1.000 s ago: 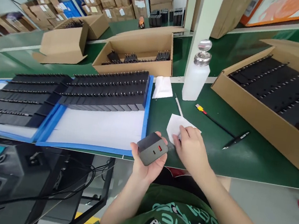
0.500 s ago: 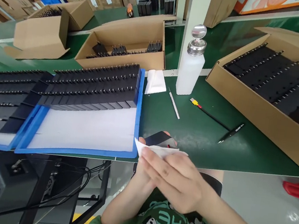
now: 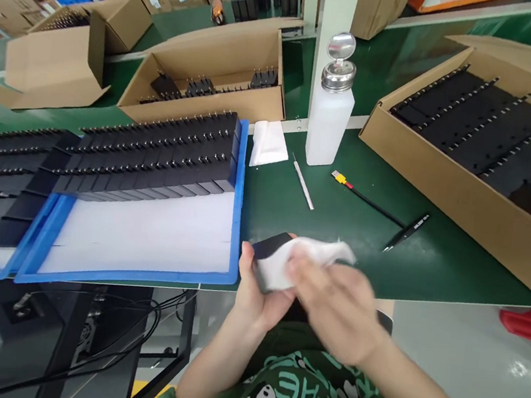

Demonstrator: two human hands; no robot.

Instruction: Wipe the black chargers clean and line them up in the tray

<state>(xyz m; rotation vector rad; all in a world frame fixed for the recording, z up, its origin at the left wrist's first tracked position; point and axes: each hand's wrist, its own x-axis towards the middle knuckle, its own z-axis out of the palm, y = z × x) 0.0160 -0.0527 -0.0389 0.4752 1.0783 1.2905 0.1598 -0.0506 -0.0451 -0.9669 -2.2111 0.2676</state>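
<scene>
Left hand [image 3: 255, 299] grips black-gray charger [image 3: 269, 247] at green surface's [image 3: 362, 244] near edge; right hand [image 3: 342, 307], blurred, presses white wipe [image 3: 317, 253] against it. Green shirt [image 3: 303, 393] reads "THE" upside down; print on black tweezers [image 3: 406, 232], right, too small to read.

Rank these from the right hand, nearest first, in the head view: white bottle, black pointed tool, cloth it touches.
1. Cloth, against the right hand.
2. Black pointed tool, ahead to the right.
3. White bottle, farther ahead, upright.

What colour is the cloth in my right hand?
White. The cloth in your right hand shows best in the head view, though your fingers are blurred.
</scene>
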